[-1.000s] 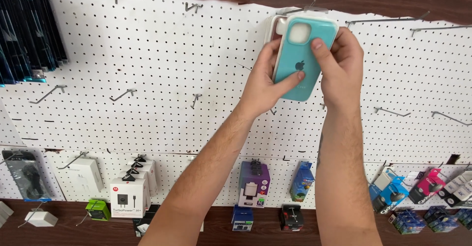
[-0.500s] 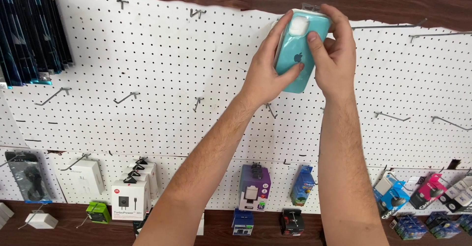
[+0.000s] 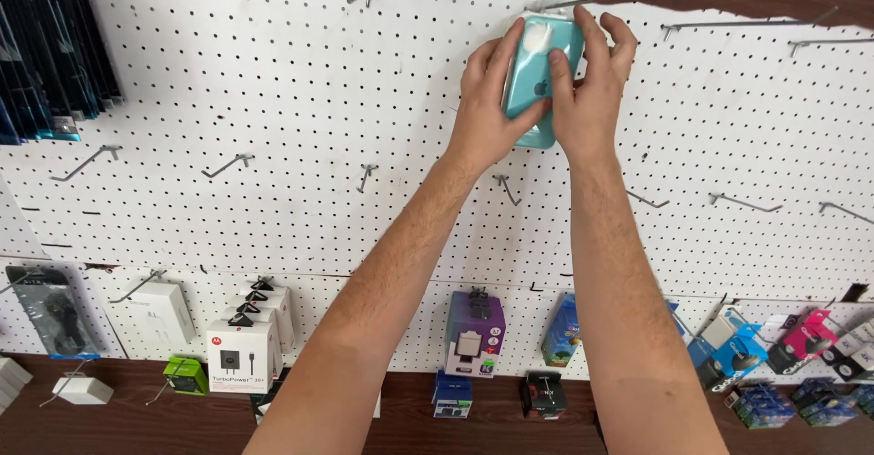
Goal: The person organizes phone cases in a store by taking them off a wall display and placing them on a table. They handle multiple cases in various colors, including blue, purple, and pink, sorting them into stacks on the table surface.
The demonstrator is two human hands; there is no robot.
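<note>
Phone case: a turquoise phone case (image 3: 533,77) in clear wrapping, held upright against the white pegboard (image 3: 273,100) at about 12 o'clock in the view, just under the dark wooden strip along the top.
Hook above it: a metal hook (image 3: 583,0) sticks out at the case's top edge; whether the wrapping sits on it cannot be told.
Left hand: the left hand (image 3: 482,114) grips the case's left edge, fingers curled up along the side, thumb low on the front.
Right hand: the right hand (image 3: 592,86) clasps the right edge, thumb pressed across the front, fingers spread over the top corner.
Forearms: both bare forearms rise from 6 o'clock and close in on the case.
Empty hooks: bare metal hooks (image 3: 228,164) dot the board at 9 o'clock and 3 o'clock of the case.
Dark packs: a row of dark hanging packs (image 3: 55,55) at 10 o'clock, well apart from the hands.
White boxes: white charger boxes (image 3: 241,346) hang at 7 o'clock, with a green box (image 3: 187,375) just beside them.
Purple box: a purple and white box (image 3: 473,332) at 6 o'clock, between the forearms.
Coloured packs: blue and pink packs (image 3: 774,350) at 4 o'clock.
</note>
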